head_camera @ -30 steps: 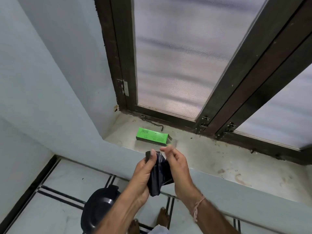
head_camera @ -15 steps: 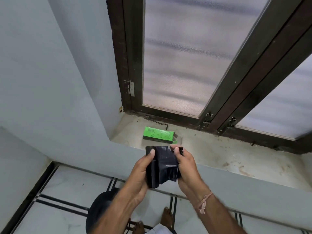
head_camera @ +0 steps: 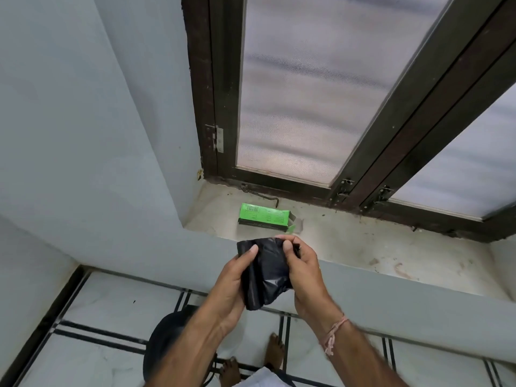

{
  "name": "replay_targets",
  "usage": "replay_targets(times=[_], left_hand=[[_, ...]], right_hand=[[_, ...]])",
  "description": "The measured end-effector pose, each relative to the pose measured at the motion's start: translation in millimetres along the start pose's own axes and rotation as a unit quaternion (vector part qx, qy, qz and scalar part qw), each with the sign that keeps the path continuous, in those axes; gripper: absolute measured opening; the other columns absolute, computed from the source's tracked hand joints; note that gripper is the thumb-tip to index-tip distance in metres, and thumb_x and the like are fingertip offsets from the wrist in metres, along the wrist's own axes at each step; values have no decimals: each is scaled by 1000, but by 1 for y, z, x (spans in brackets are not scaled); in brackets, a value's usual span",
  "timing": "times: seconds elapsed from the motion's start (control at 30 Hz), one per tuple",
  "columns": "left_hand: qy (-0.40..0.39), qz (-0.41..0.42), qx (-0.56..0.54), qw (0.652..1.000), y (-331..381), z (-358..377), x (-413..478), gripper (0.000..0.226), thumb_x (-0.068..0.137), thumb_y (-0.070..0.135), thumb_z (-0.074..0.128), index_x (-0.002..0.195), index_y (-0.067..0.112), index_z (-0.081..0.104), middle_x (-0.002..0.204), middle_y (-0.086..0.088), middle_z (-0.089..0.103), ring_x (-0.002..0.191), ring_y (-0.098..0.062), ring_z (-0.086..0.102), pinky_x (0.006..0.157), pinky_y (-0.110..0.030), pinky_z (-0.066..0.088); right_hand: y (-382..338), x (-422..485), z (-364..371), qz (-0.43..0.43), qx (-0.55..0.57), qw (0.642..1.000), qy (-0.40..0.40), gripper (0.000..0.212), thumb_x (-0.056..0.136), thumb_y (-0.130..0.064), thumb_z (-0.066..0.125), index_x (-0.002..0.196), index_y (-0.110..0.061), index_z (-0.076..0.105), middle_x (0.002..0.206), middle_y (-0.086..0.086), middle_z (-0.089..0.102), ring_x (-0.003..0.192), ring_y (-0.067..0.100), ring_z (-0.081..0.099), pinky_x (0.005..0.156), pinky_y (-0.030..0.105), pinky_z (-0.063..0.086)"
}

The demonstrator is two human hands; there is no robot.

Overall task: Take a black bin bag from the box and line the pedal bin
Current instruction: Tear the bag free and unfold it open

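Note:
A folded black bin bag (head_camera: 265,275) is held in front of me, over the edge of the window sill. My left hand (head_camera: 231,286) grips its left side with the thumb on top. My right hand (head_camera: 304,269) pinches its upper right corner. The green box (head_camera: 264,217) lies on the sill (head_camera: 349,247) just beyond the hands, with its right end flap open. On the floor below, the black pedal bin (head_camera: 164,339) has its lid down and is partly hidden by my left forearm.
A dark-framed window with frosted panes (head_camera: 307,93) rises behind the sill. A pale wall (head_camera: 83,135) juts out at the left. My bare feet (head_camera: 275,351) stand on white floor tiles with black lines, next to the bin.
The bag has been spread wider between my two hands, and the hands have lifted slightly toward the sill. The view has shifted a little to the left.

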State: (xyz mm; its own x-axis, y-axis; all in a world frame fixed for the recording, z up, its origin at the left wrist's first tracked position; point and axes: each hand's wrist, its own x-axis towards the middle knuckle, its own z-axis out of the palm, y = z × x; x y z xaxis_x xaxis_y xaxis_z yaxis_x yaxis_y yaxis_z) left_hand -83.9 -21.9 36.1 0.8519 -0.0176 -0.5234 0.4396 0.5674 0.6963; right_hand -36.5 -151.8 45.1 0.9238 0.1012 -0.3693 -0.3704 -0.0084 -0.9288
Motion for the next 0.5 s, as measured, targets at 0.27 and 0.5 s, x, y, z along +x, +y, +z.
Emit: replay_targets(times=[0.27,0.5], left_hand=[[36,26,-18,999,3,-7,4,49,100,46,58,128,8,70,120,-20,76,111,-36,73,85,-46,63],[29,34,-10,999,4,-10,2,45,98,46,60,126,13,73,122,-16,76,120,-34,69,107,-50,52]], right_hand=[[0,3,7,-7,-29,1000,-3,20,105,-25,62,105,-7,72,89,9,78,79,21,72,64,26,58],[-6,5,6,0,-23,999,-49,30,103,-43,59,107,-18,74,88,17,74,73,25,63,55,32,44]])
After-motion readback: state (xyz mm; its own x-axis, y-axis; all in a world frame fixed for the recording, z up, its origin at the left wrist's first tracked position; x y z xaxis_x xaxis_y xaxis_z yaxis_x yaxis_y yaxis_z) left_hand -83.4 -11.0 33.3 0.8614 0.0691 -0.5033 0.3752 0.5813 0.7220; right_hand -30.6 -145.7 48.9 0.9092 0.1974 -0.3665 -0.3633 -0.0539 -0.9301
